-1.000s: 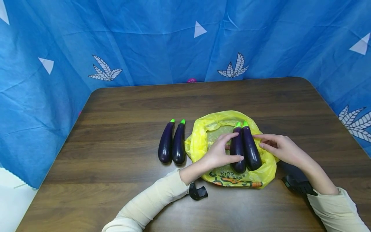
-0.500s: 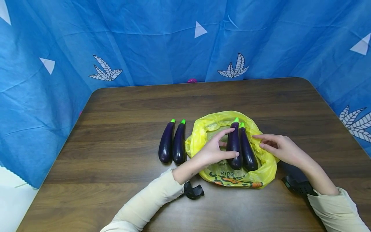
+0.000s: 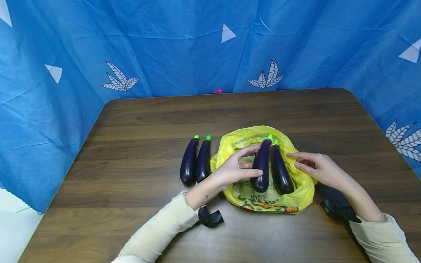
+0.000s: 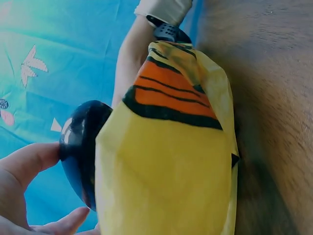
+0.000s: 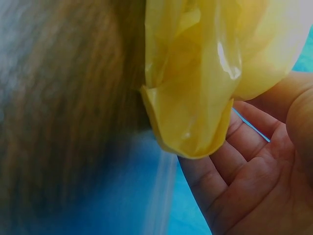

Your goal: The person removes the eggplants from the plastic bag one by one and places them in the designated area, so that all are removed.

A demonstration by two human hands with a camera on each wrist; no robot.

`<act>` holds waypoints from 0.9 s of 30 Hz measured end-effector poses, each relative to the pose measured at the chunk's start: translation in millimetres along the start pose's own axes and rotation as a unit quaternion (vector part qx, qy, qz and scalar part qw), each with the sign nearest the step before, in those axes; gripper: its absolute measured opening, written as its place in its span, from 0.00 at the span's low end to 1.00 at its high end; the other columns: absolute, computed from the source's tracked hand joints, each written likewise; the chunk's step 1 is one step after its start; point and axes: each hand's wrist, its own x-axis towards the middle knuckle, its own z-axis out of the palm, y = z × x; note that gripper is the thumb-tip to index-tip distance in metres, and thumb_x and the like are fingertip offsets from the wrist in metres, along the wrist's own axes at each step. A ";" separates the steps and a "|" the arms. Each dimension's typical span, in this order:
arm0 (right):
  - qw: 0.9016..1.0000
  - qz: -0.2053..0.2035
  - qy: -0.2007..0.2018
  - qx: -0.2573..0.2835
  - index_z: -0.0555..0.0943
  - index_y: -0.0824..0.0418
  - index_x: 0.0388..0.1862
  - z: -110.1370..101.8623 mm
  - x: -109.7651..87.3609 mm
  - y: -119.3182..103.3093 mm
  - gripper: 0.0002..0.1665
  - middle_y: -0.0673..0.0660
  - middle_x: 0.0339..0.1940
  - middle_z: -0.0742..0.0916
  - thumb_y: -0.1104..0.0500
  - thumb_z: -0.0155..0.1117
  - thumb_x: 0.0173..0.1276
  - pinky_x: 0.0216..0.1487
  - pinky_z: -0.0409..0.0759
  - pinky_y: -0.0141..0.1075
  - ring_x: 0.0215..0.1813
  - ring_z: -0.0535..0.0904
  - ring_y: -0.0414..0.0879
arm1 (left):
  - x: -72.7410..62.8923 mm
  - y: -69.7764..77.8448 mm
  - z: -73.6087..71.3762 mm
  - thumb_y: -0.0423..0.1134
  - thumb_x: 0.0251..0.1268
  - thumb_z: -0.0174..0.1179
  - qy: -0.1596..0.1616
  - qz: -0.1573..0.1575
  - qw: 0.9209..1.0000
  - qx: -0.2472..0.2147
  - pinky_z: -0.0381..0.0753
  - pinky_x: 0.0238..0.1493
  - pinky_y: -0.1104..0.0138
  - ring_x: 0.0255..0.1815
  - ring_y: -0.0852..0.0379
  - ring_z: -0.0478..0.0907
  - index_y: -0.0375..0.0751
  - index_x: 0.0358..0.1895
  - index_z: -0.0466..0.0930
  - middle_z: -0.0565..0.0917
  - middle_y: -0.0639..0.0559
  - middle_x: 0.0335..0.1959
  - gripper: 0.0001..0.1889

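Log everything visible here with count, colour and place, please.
Table: one, brown, centre
Cloth: one, printed blue, behind table
White area: one, white, lower left
Bag: one, yellow, on table
Loose eggplants: two, dark purple, left of bag
Held eggplant: one, dark purple, at bag's opening
Inner eggplant: one, dark purple, inside bag
Wrist devices: two, black, at wrists
Sleeves: two, cream, forearms
Left hand: one, bare, gripping held eggplant
Right hand: one, bare, holding bag's edge

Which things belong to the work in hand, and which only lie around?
Apparently in the work:
left hand, holding a glossy purple eggplant
right hand, holding a yellow plastic bag
second purple eggplant, inside the bag
probably two more purple eggplants beside the bag, not held

Only surroundings:
brown wooden table
blue patterned cloth
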 end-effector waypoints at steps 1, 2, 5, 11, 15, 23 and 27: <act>1.000 0.001 0.000 0.000 0.76 0.69 0.57 -0.1 0.0 -0.1 0.20 0.52 0.30 0.79 0.65 0.59 0.67 0.23 0.70 0.31 0.25 0.70 0.42 | -0.4 0.5 -0.6 0.25 0.55 0.62 -0.001 -0.001 1.000 -0.006 0.77 0.44 0.61 0.52 0.52 0.74 0.48 0.67 0.65 0.66 0.51 0.61 0.34; 1.000 0.001 -0.001 -0.001 0.76 0.69 0.57 -0.2 -0.1 -0.1 0.20 0.52 0.30 0.79 0.65 0.59 0.67 0.23 0.70 0.31 0.25 0.70 0.42 | -0.7 1.0 -1.2 0.25 0.55 0.62 0.000 -0.002 1.000 -0.007 0.77 0.44 0.60 0.52 0.52 0.74 0.48 0.67 0.66 0.67 0.51 0.60 0.34; 1.000 0.000 0.000 -0.001 0.76 0.69 0.57 -0.2 -0.1 0.1 0.20 0.52 0.30 0.79 0.66 0.60 0.67 0.23 0.70 0.31 0.25 0.70 0.42 | -1.6 2.6 -3.2 0.26 0.55 0.63 0.006 -0.005 1.000 0.002 0.77 0.44 0.60 0.52 0.52 0.73 0.50 0.67 0.66 0.68 0.50 0.59 0.35; 1.000 0.001 -0.001 0.001 0.76 0.69 0.57 -0.1 -0.5 -0.4 0.20 0.51 0.30 0.79 0.66 0.59 0.67 0.23 0.69 0.31 0.26 0.70 0.42 | -4.8 7.0 -7.3 0.27 0.55 0.63 0.015 -0.011 1.000 0.010 0.75 0.48 0.58 0.55 0.50 0.70 0.51 0.68 0.64 0.70 0.47 0.60 0.36; 1.000 0.005 -0.003 0.004 0.76 0.69 0.58 -0.3 -0.8 -0.8 0.20 0.52 0.30 0.79 0.65 0.58 0.68 0.23 0.69 0.32 0.26 0.70 0.42 | -7.9 8.9 -12.3 0.28 0.55 0.63 0.022 -0.021 1.000 -0.001 0.73 0.50 0.58 0.57 0.49 0.70 0.51 0.68 0.65 0.69 0.45 0.60 0.35; 1.000 0.009 -0.004 0.004 0.76 0.68 0.58 -0.5 -0.9 -0.1 0.19 0.52 0.31 0.80 0.65 0.58 0.69 0.23 0.69 0.31 0.26 0.70 0.41 | -14.5 13.0 -22.8 0.29 0.57 0.62 0.024 -0.036 0.998 -0.036 0.75 0.49 0.58 0.56 0.50 0.72 0.49 0.70 0.62 0.68 0.44 0.62 0.35; 1.000 0.007 -0.003 0.003 0.76 0.68 0.58 -0.5 -0.8 0.0 0.19 0.52 0.32 0.80 0.64 0.57 0.69 0.23 0.69 0.31 0.26 0.70 0.41 | -18.2 14.6 -27.6 0.27 0.59 0.59 0.021 -0.040 0.996 -0.081 0.73 0.52 0.57 0.57 0.48 0.71 0.46 0.70 0.61 0.66 0.42 0.64 0.34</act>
